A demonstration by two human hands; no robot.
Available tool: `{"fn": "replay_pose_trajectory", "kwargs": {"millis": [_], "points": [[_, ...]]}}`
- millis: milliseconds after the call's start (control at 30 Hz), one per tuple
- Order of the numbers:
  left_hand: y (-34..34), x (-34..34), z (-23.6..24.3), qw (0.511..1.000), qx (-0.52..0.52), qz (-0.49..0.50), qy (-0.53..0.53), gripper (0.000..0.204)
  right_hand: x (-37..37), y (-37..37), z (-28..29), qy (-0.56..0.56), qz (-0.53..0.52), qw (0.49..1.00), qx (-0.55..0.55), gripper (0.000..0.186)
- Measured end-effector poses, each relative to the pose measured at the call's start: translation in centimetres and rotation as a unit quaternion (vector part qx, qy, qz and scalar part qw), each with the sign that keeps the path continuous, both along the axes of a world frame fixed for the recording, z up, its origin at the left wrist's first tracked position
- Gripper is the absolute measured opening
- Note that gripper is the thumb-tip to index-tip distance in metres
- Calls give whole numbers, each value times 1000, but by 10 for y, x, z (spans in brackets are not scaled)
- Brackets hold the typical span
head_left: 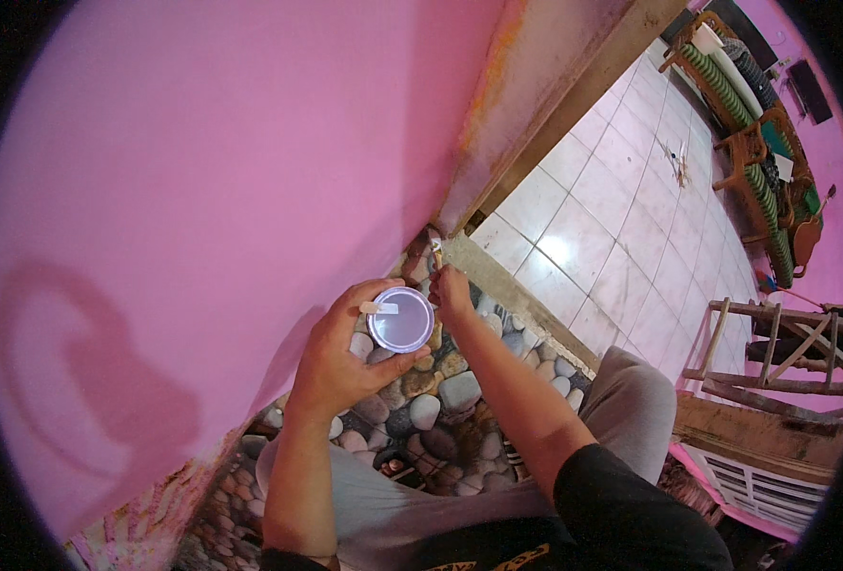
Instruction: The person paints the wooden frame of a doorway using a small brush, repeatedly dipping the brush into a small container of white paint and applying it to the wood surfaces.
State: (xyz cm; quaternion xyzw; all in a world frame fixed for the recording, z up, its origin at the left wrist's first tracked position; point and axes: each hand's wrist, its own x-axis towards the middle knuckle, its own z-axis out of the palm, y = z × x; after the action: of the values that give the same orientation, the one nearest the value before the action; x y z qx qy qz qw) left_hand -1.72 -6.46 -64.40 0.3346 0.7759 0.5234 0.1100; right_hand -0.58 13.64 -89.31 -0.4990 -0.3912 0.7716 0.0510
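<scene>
My left hand (331, 347) is wrapped round a small round tub (429, 333) with a pale lilac rim. Inside it is a pale, smooth surface that looks like paint (400, 333). A short flat stick (379, 308), pinkish at one end and white at the other, crosses the tub's left edge. Just beyond the tub, my right hand (452, 293) is closed round a small paintbrush (436, 251). The brush points away from me, its pale tip by the foot of the wall corner. Whether the bristles touch the surface I cannot tell.
A pink wall (202, 171) rises on the left. Pebble-patterned flooring (459, 390) lies beneath my hands, bordered by a raised doorway sill (535, 309). Beyond are white floor tiles (593, 219), cushioned chairs (754, 181), a guitar (807, 243) and a wooden rack (783, 347).
</scene>
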Motion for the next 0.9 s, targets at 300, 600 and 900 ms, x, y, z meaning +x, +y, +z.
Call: {"fn": "replay_pose_trajectory", "kwargs": {"millis": [300,600,900], "points": [[0,0,-2,1000,17,-5,3,73,17,1,-18,-13,-42,999,22,27],[-1,3,0,1000,7,-4,27,75,-1,6,-32,-42,-95,991,90,28],[-4,2,-4,1000,2,-11,13,76,-8,5,-25,-1,-70,994,82,29]]}}
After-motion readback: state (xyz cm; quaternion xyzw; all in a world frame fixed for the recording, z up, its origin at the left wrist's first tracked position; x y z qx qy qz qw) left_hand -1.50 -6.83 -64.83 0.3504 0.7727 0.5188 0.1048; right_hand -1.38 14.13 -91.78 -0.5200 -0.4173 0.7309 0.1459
